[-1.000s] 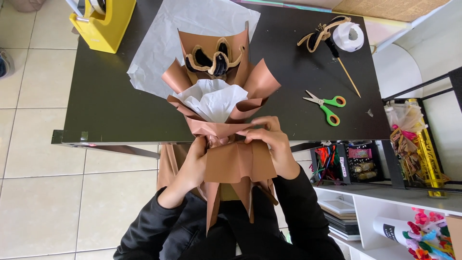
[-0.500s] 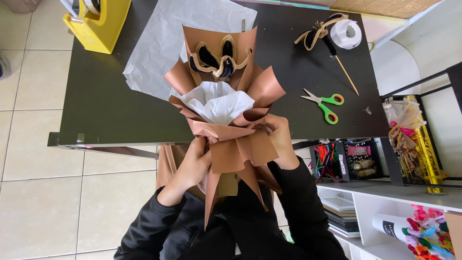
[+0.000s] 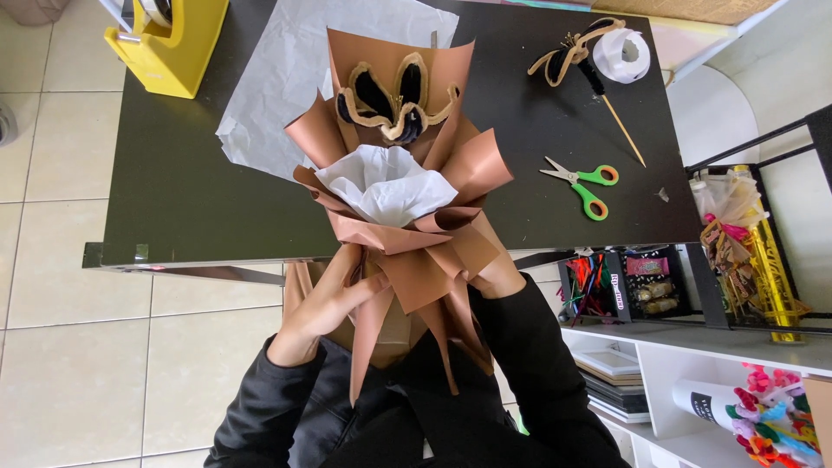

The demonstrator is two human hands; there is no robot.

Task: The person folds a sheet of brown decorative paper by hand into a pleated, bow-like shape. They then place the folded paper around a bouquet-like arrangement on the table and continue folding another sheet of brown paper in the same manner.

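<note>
The bouquet (image 3: 394,186) leans out over the near edge of the black surface (image 3: 191,199), its head of brown wrap and white tissue (image 3: 386,184) above the surface and its gathered neck off the edge, held in the air by both hands. The left hand (image 3: 325,303), at 7 o'clock from the tissue, has its fingers (image 3: 360,290) curled into the folds at the neck, gripping the brown paper; the right hand (image 3: 496,276), at 4 o'clock, is mostly hidden behind the flaps, but what shows seems closed round the same neck. The likely trouble is the gather itself: nothing visible ties it, so if either grip slackens the layered sheets could spring apart and the pleats fan out unevenly. Squeezing too hard could crease the stiff paper or crush the tissue. The dark, gold-edged flower (image 3: 394,100) at 12 o'clock sits high in the wrap and could tip or slide if the stem bundle twists. The long points (image 3: 368,347) hanging toward the lap could catch on the sleeves. The scissors (image 3: 585,182) at 3 o'clock and the tape dispenser (image 3: 169,43) at 10 o'clock lie well apart, so reaching for either would leave one hand holding everything.
</note>
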